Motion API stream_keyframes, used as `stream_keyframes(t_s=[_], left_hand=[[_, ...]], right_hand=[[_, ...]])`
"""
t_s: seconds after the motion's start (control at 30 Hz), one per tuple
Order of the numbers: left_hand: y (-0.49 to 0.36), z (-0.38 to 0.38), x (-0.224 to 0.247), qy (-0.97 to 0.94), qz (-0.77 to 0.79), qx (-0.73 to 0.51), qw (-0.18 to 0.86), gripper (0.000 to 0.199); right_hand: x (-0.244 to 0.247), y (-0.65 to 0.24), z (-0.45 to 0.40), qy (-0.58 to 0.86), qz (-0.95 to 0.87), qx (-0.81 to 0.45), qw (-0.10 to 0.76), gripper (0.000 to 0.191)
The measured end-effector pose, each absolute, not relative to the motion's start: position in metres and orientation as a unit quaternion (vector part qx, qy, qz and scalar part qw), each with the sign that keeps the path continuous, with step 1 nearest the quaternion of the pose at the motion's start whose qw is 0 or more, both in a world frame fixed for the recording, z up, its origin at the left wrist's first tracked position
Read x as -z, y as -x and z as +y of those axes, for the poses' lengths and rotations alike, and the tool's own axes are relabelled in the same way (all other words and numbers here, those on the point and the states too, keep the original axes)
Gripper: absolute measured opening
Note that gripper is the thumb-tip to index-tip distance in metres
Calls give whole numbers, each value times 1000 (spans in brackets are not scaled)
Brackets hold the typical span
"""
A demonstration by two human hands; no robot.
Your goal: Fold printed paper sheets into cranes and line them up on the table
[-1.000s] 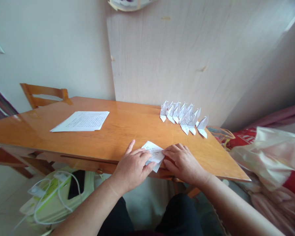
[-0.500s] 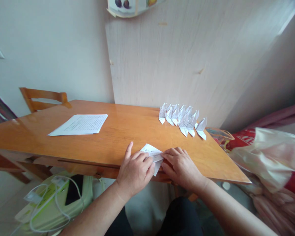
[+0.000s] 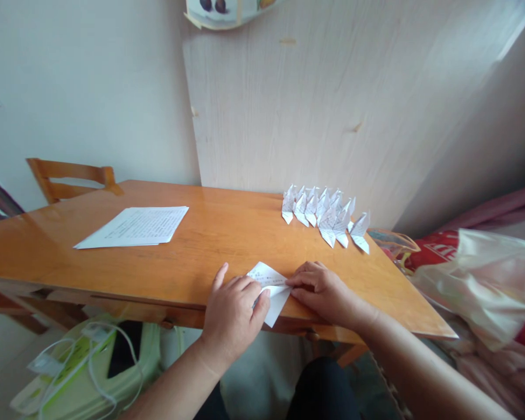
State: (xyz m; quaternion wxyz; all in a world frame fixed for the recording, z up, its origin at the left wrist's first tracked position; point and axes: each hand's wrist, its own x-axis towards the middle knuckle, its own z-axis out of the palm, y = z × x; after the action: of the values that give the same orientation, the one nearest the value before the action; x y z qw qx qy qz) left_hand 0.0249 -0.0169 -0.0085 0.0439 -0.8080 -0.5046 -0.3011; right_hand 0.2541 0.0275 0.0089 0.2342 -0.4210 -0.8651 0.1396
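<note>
A folded sheet of white paper with writing [image 3: 269,275] lies at the table's front edge, one pointed corner hanging over it. My left hand [image 3: 234,306] rests on the paper's left part, fingers pressing it down and the thumb on the lower flap. At the paper's right corner, my right hand [image 3: 326,291] pinches the tip between thumb and fingers. Several folded paper figures with upright points [image 3: 328,224] stand in rows at the table's back right. Toward the left lies a stack of written sheets [image 3: 135,227].
The wooden table [image 3: 227,233] stands against a wall panel. A wooden chair [image 3: 74,172] is behind its left end. White and red bags [image 3: 476,286] crowd the right side. A green case with white cables [image 3: 96,361] sits below at the left.
My left hand has shifted slightly left and its thumb has moved on the lower flap, which shows more. My right fingers have closed more tightly at the corner. The view has shifted slightly.
</note>
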Motion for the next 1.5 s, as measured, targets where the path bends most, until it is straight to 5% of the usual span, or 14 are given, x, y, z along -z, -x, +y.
stream_keyframes(t_s=[0.43, 1.5], left_hand=[[-29, -14, 15, 776, -546, 313, 27, 20], [-29, -16, 20, 753, -568, 333, -2, 13]], right_hand=[[-15, -256, 49, 439, -835, -256, 210, 17], [-17, -243, 44, 527, -813, -196, 152, 10]])
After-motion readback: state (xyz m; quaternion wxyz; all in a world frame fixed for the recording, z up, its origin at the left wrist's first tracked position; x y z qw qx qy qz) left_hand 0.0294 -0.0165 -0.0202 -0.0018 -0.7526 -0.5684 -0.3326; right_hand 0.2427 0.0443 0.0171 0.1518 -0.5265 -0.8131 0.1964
